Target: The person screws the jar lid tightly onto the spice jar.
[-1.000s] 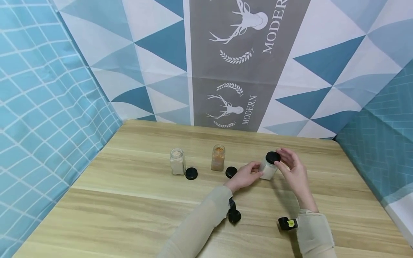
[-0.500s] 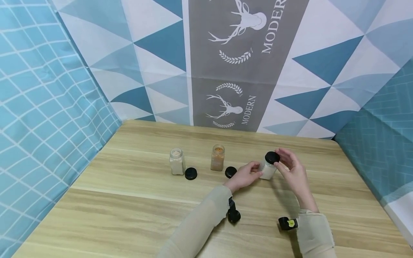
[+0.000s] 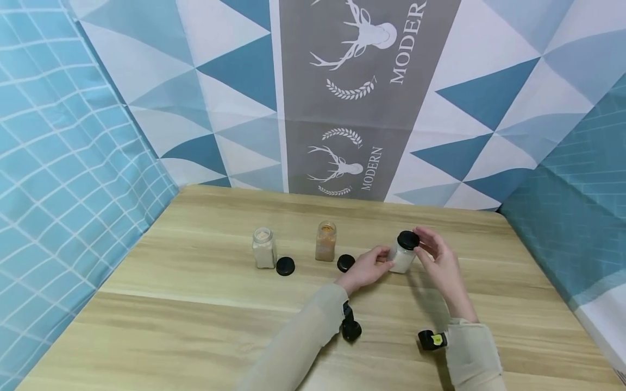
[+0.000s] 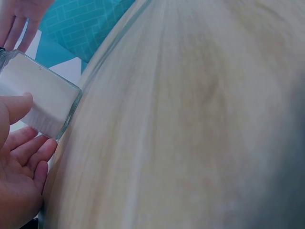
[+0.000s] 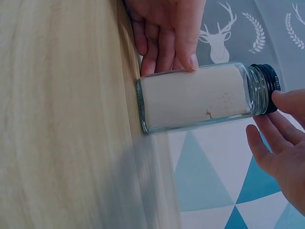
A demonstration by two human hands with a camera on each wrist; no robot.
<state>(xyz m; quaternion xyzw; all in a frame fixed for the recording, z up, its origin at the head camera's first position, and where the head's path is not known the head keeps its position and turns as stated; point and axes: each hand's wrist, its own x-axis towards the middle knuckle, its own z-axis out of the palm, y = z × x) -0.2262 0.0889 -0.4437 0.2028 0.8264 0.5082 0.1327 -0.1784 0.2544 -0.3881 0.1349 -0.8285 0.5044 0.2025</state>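
A square glass jar [image 3: 402, 262] of pale powder stands on the right part of the table, with a black lid [image 3: 408, 240] on its mouth. My left hand [image 3: 364, 268] holds the jar low down, thumb on one side and fingers on the other. At the top, my right hand [image 3: 441, 266] pinches the lid between thumb and fingers. The right wrist view shows the lid [image 5: 268, 89] at the threaded neck; whether it is tight I cannot tell. In the left wrist view, the left thumb lies against the jar's glass wall [image 4: 47, 86].
To the left stand two lidless jars, one with pale powder [image 3: 264, 252] and one with orange-brown powder [image 3: 325, 245]. A black lid [image 3: 286, 266] lies beside the pale one. Another black lid [image 3: 345, 263] lies close to my left hand. Patterned cloth [image 3: 337, 108] hangs behind the wooden table [image 3: 171, 320].
The head view has shifted slightly, so everything sits a little farther left in it. Both hands keep their hold on the jar and its lid.
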